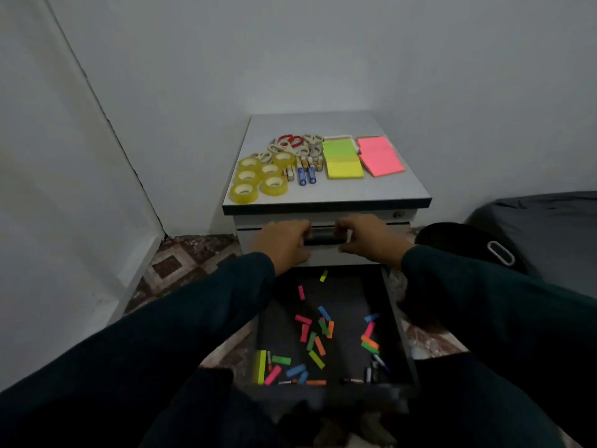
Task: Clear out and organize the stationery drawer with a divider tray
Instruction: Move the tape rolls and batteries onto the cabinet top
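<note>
Head view looks down on a small grey cabinet (326, 202) in a white-walled corner, on a patterned floor (181, 257). Tape rolls (258, 179), scissors (290, 145), batteries (305, 171) and sticky-note pads (361, 156) lie on its top. Left hand (284, 244) and right hand (368, 236) each curl round a dark handle (324, 239) above the open drawer (400, 334), strewn with coloured paper tabs (318, 334).

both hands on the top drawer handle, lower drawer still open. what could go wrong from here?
1. The open lower drawer sits right under the left hand and right hand on the black handle; pulling the upper drawer out would likely cover the loose coloured tabs.
2. A jerk could roll the batteries or tape rolls off the cabinet top.
</note>
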